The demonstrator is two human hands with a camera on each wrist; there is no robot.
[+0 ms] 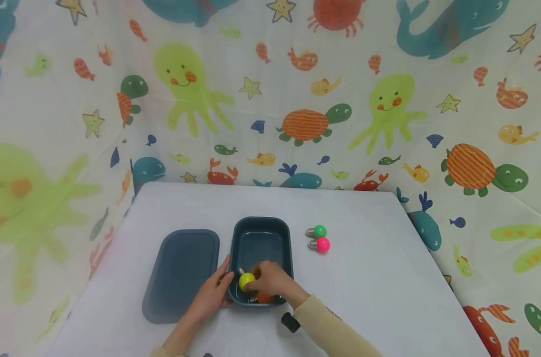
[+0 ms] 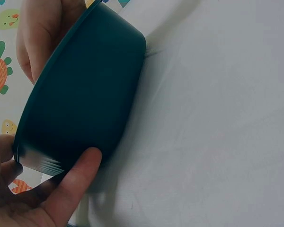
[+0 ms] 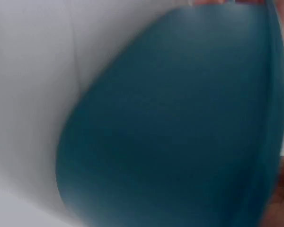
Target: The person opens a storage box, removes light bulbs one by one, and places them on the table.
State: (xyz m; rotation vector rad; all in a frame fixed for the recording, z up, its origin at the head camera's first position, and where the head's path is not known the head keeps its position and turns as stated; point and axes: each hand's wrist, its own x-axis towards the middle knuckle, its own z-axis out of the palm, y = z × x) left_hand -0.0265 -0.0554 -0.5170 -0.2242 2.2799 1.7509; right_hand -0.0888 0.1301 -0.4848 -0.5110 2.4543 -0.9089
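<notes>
A dark blue rectangular container [image 1: 261, 223] stands on the table. My left hand [image 1: 210, 292] grips its near left corner, fingers at the left rim and one digit [image 2: 78, 182] along the outer wall. Over the near end of the container, my right hand [image 1: 272, 277] pinches a yellow light bulb [image 1: 246, 281], its metal screw base tilted up and away. Beneath that hand an orange light bulb [image 1: 265, 297] lies inside, partly covered. The right wrist view is mostly filled by the container's outer wall [image 3: 170, 123].
Left of the container lies a flat blue-grey lid [image 1: 183, 272]. To its right are a green light bulb [image 1: 320, 231] and a pink light bulb [image 1: 323, 245], side by side on the white table [image 1: 364, 287]. A sea-animal patterned cloth [image 1: 261, 139] hangs behind and around the table.
</notes>
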